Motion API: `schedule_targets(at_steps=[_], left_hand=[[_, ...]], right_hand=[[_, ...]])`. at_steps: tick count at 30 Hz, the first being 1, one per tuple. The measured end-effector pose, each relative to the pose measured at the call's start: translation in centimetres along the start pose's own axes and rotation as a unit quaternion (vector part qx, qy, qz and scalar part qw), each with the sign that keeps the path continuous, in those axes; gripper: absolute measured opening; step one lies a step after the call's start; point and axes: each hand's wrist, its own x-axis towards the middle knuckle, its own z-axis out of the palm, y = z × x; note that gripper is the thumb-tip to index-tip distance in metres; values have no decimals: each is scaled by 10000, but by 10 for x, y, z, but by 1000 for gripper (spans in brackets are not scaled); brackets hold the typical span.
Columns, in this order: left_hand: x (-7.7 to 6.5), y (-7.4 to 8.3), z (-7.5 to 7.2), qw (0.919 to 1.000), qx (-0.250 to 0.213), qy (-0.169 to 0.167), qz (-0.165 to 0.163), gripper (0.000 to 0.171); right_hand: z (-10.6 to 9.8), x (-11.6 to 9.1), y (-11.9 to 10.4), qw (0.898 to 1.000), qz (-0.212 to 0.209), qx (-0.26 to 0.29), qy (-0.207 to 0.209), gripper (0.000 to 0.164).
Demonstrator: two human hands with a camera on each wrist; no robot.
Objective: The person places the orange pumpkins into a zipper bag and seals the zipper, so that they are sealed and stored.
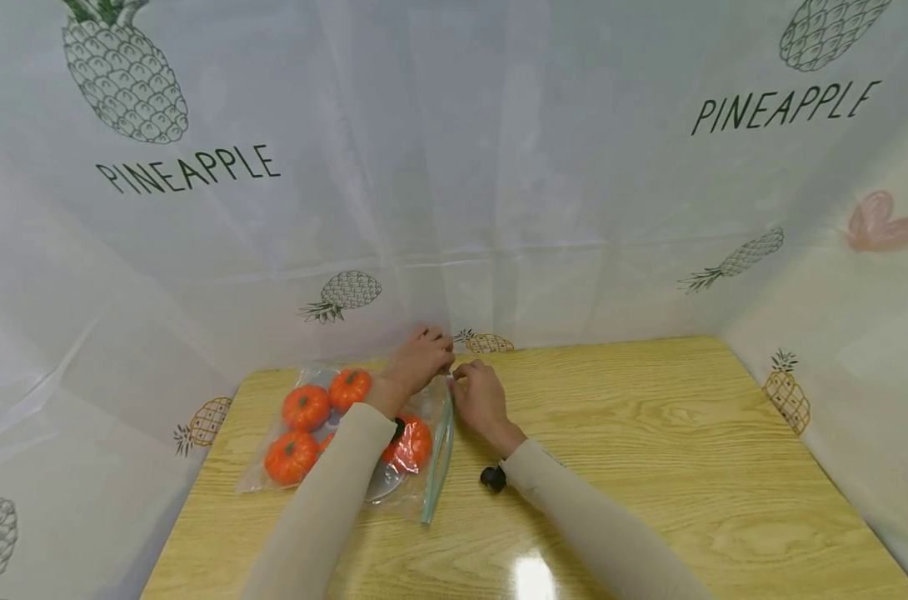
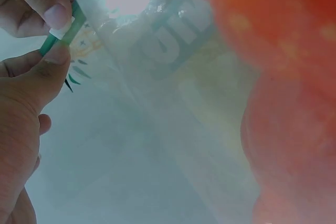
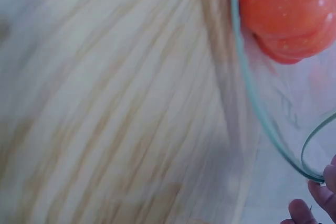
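Note:
A clear zip bag lies on the table with several small orange toy pumpkins inside. Along its right side runs a green zip strip, whose two edges stand apart in the right wrist view. At the far end of the strip, my left hand pinches the corner between thumb and finger. My right hand pinches the strip beside it, at a small white slider seen in the left wrist view. My left forearm crosses over the bag and hides part of the pumpkins.
The wood-grain table extends to the right of the bag. Behind and at both sides hangs a pale curtain printed with pineapples, close behind my hands. A black wrist camera sits at my right wrist.

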Motion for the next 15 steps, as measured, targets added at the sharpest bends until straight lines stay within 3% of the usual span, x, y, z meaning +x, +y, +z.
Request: schedule_targets(at_steps=[8,15], left_hand=[[-1,0,-5,10000,-88,3,-4,11],[-2,1,-5,9999,-41,-132,-55,9]], right_hand=[[-1,-2,0,9960,274,846,-117,13],[-3,-5,1,9836,735,1569,-503,17]])
